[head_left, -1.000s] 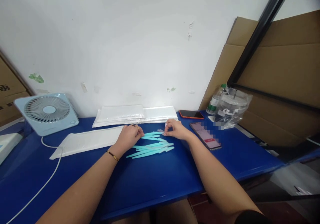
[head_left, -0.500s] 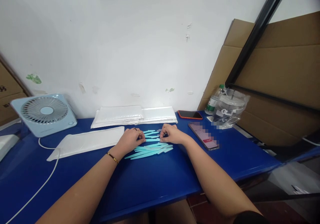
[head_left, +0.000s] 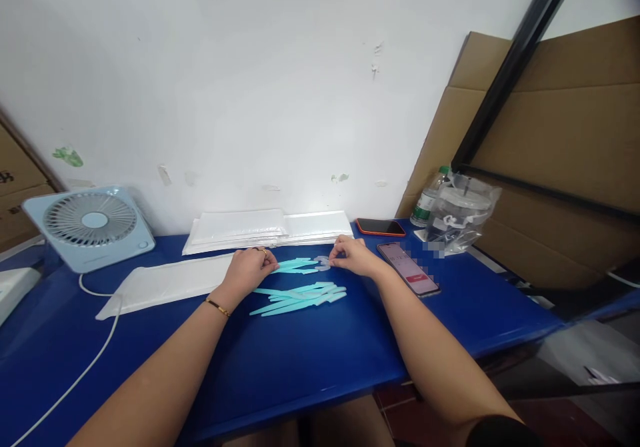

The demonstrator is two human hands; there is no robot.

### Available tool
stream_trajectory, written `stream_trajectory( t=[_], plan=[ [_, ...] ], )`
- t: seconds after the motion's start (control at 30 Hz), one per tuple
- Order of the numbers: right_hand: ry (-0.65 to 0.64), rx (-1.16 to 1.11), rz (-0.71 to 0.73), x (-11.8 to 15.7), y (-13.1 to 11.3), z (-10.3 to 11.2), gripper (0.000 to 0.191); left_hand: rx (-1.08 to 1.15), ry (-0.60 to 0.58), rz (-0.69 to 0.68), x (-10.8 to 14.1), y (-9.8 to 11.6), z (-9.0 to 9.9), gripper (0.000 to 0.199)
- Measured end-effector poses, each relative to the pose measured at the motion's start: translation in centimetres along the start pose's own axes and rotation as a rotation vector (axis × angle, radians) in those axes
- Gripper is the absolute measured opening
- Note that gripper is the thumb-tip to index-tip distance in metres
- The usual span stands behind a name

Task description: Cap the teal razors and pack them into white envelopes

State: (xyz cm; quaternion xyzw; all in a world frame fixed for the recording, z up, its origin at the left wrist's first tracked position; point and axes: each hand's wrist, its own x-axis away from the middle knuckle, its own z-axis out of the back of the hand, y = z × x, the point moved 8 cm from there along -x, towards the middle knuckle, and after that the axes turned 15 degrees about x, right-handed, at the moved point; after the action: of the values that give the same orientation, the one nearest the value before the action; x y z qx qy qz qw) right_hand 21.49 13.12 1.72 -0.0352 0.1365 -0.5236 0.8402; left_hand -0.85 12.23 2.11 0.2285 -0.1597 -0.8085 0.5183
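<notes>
Slim turquoise eyebrow razors (head_left: 303, 299), with tapered handles and stepped ends, lie in a loose pile on the blue table. Behind the pile, a smaller group of the same razors (head_left: 297, 265) points to the right. My left hand (head_left: 251, 267) is closed in a pinch at the left ends of this group, thumb and forefinger on a razor. Small translucent plastic pieces (head_left: 323, 262) lie just past the group's right ends. My right hand (head_left: 351, 258) has its thumb and fingertips pinched at these pieces; the fingers partly hide what they grip.
White padded mailers (head_left: 240, 227) are stacked against the wall, and another mailer (head_left: 170, 284) lies front left. A blue fan (head_left: 93, 224) with a white cable stands left. Two phones (head_left: 381, 227), a bottle (head_left: 425, 207) and a bagged cup (head_left: 463, 207) are on the right.
One razor that lay between both hands is now down at the pile's rear edge. Both hands have moved slightly back, the left also leftward and the right rightward to the translucent pieces.
</notes>
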Motion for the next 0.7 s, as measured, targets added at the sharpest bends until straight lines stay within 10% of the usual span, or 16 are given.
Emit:
stream_trajectory(
  t=[0.33,0.7],
  plan=[
    [-0.227,-0.036,0.189,1.0,-4.7,-1.4,0.019,0.158,-0.173,-0.106,1.1,3.2,-2.2,0.029],
    [-0.046,-0.057,0.128,0.1,-3.3,-0.4,0.016,0.026,-0.126,-0.148,0.6,3.5,-1.6,0.023]
  ],
)
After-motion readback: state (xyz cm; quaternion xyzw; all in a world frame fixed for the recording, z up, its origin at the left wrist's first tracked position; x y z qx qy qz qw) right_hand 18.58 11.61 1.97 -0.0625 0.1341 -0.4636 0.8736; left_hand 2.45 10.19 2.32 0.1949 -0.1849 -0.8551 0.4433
